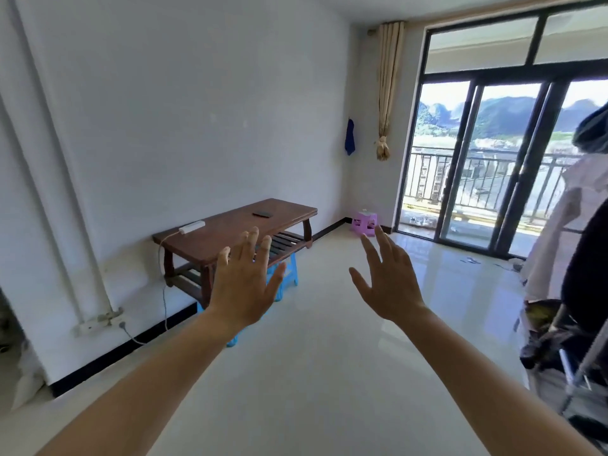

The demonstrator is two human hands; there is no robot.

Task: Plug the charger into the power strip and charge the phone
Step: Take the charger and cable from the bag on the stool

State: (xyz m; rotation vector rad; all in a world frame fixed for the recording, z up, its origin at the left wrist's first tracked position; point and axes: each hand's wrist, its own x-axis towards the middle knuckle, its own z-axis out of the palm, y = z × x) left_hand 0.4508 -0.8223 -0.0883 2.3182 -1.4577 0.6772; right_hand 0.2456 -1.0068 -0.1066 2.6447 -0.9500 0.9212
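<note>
A white power strip [191,226] lies at the left end of a low brown wooden table [227,235] against the wall. Its grey cord [163,284] runs down to a wall socket [122,324] near the floor. A dark phone [262,214] lies flat further right on the tabletop. I cannot make out a charger. My left hand [245,284] and my right hand [390,278] are both raised in front of me with fingers spread, holding nothing, well short of the table.
A blue plastic stool [286,274] stands by the table, partly behind my left hand. A purple stool [363,222] sits in the far corner. Glass balcony doors [477,166] fill the right wall. Another person [582,258] and a cluttered rack stand at the right edge.
</note>
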